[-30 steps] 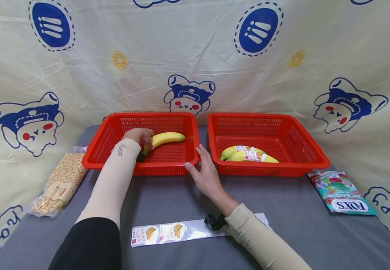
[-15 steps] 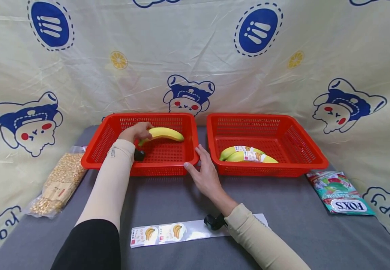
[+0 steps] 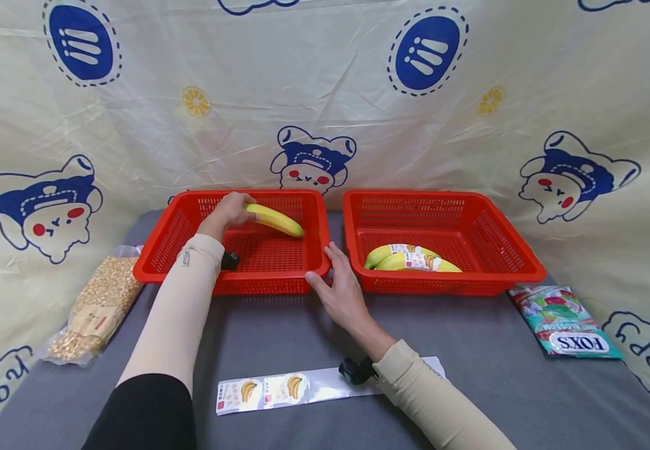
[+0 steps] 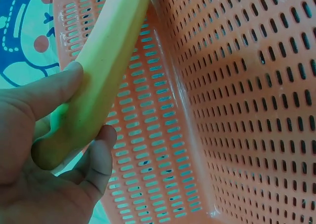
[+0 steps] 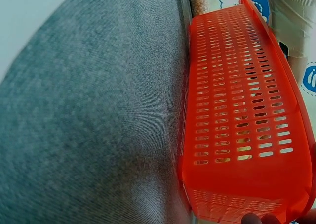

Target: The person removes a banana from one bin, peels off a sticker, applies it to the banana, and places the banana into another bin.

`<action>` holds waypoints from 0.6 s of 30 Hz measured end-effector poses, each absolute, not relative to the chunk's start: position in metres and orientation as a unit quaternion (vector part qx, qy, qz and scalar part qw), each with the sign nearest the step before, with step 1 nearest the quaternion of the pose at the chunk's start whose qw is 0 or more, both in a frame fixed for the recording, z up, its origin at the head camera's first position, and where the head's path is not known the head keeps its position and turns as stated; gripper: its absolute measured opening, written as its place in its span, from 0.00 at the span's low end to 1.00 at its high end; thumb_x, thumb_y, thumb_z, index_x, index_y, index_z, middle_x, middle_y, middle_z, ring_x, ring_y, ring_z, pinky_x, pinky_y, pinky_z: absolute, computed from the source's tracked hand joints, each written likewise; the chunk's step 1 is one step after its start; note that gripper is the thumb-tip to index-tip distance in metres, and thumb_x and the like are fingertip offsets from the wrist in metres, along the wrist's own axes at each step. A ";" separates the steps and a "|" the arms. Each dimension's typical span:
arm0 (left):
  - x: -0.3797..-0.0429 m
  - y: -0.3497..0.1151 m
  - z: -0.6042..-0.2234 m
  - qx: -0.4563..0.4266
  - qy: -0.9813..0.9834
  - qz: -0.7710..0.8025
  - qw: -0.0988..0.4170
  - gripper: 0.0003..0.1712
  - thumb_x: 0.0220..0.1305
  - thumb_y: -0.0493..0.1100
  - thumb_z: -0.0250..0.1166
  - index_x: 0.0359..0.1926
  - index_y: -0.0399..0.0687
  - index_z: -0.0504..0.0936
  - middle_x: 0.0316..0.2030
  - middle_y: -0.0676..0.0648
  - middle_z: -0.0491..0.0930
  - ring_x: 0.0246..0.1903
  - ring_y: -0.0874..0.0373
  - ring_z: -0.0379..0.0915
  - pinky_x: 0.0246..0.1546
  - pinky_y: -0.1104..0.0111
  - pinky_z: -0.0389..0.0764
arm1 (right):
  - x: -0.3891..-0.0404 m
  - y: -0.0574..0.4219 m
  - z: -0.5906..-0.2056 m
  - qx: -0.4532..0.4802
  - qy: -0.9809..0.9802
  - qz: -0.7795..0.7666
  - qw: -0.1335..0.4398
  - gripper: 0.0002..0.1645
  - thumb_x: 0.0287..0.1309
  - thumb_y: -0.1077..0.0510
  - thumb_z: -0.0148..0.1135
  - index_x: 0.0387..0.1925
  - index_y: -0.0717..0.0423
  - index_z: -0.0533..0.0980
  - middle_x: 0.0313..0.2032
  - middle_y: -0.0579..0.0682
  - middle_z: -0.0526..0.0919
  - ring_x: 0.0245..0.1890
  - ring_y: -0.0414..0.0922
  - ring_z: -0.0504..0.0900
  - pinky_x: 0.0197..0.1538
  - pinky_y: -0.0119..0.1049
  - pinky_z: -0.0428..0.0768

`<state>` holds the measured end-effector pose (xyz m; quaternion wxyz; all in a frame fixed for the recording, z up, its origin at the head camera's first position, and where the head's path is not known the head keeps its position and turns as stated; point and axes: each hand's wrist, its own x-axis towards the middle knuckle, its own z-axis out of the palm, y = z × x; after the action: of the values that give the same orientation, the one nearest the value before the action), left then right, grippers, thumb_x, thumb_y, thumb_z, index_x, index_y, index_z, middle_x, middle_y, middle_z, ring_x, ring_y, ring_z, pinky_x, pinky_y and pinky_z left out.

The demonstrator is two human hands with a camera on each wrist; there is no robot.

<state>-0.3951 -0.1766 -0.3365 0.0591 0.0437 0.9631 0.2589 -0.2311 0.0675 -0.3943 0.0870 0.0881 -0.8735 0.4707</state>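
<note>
My left hand (image 3: 229, 211) pinches a yellow banana (image 3: 276, 220) by its greenish end, over the left red plastic basket (image 3: 271, 275). In the left wrist view, the thumb lies on one side of the banana (image 4: 111, 46) and bent fingers (image 4: 101, 155) on the other. My right hand (image 3: 343, 290) rests at the front right corner of this basket, thumb at the front rim and fingers along the side. The right wrist view shows only its fingertips (image 5: 253, 218) by the basket wall (image 5: 232, 90).
A second red basket (image 3: 505, 275) stands to the right, holding two labelled bananas (image 3: 415, 261). A strip of banana stickers (image 3: 280, 389) lies in front on the grey cloth. Bagged corn kernels (image 3: 97, 306) are at left, a FOX'S candy bag (image 3: 564, 322) at right.
My left hand has lifted the banana up and away toward the back of the left basket, and its free end now tilts downward. The right hand stays at the basket corner.
</note>
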 end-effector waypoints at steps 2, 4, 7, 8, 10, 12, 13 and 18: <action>-0.393 -0.180 -0.335 0.047 0.963 0.260 0.048 0.28 0.62 0.41 0.62 0.62 0.37 0.69 0.55 0.36 0.71 0.51 0.45 0.65 0.59 0.56 0.68 | -0.231 0.067 -0.394 0.087 -0.874 0.470 0.087 0.44 0.55 0.46 0.64 0.70 0.51 0.57 0.72 0.47 0.55 0.70 0.49 0.60 0.60 0.45 0.73; -0.389 -0.183 -0.333 0.046 0.962 0.268 0.039 0.28 0.62 0.41 0.61 0.62 0.37 0.69 0.54 0.36 0.71 0.50 0.45 0.66 0.58 0.56 0.68 | -0.231 0.067 -0.393 0.088 -0.873 0.471 0.087 0.44 0.55 0.46 0.64 0.70 0.51 0.57 0.72 0.47 0.55 0.70 0.49 0.60 0.59 0.46 0.73; -0.384 -0.186 -0.327 0.040 0.954 0.295 0.025 0.28 0.63 0.41 0.61 0.62 0.37 0.69 0.53 0.36 0.72 0.48 0.45 0.66 0.56 0.56 0.69 | -0.229 0.067 -0.393 0.090 -0.872 0.473 0.088 0.45 0.55 0.47 0.64 0.70 0.51 0.57 0.72 0.48 0.54 0.70 0.50 0.60 0.59 0.46 0.73; -0.382 -0.186 -0.324 0.041 0.952 0.304 0.018 0.27 0.63 0.41 0.60 0.62 0.37 0.69 0.52 0.36 0.72 0.48 0.46 0.66 0.55 0.56 0.69 | -0.229 0.067 -0.393 0.089 -0.872 0.473 0.088 0.45 0.55 0.46 0.64 0.70 0.51 0.57 0.72 0.47 0.54 0.70 0.50 0.60 0.58 0.46 0.74; -0.377 -0.187 -0.318 0.042 0.945 0.325 0.006 0.26 0.64 0.41 0.60 0.62 0.38 0.70 0.51 0.37 0.72 0.47 0.46 0.66 0.53 0.57 0.69 | -0.229 0.067 -0.393 0.090 -0.873 0.472 0.090 0.45 0.54 0.47 0.64 0.70 0.51 0.57 0.72 0.47 0.54 0.70 0.50 0.60 0.59 0.46 0.73; -0.372 -0.186 -0.310 0.048 0.937 0.347 -0.004 0.26 0.64 0.42 0.60 0.62 0.39 0.70 0.51 0.37 0.72 0.46 0.47 0.66 0.51 0.57 0.69 | -0.229 0.068 -0.393 0.089 -0.873 0.471 0.090 0.45 0.54 0.46 0.64 0.70 0.51 0.57 0.72 0.47 0.55 0.70 0.50 0.60 0.59 0.45 0.73; -0.369 -0.186 -0.306 0.051 0.932 0.358 -0.009 0.26 0.64 0.42 0.60 0.62 0.40 0.70 0.52 0.38 0.73 0.46 0.48 0.66 0.51 0.58 0.69 | -0.229 0.068 -0.393 0.090 -0.873 0.471 0.090 0.45 0.55 0.46 0.64 0.70 0.51 0.57 0.72 0.47 0.55 0.70 0.50 0.60 0.59 0.45 0.73; -0.351 -0.181 -0.283 0.054 0.907 0.418 -0.028 0.27 0.65 0.43 0.59 0.64 0.42 0.68 0.55 0.40 0.71 0.48 0.50 0.66 0.52 0.59 0.70 | -0.229 0.067 -0.394 0.091 -0.872 0.472 0.093 0.45 0.55 0.47 0.64 0.70 0.51 0.57 0.72 0.47 0.55 0.70 0.50 0.59 0.59 0.45 0.73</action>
<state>-0.3509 -0.1809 -0.2825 -0.0278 0.0536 0.9066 0.4177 -0.2287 0.0668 -0.3940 0.0927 0.0913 -0.8719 0.4721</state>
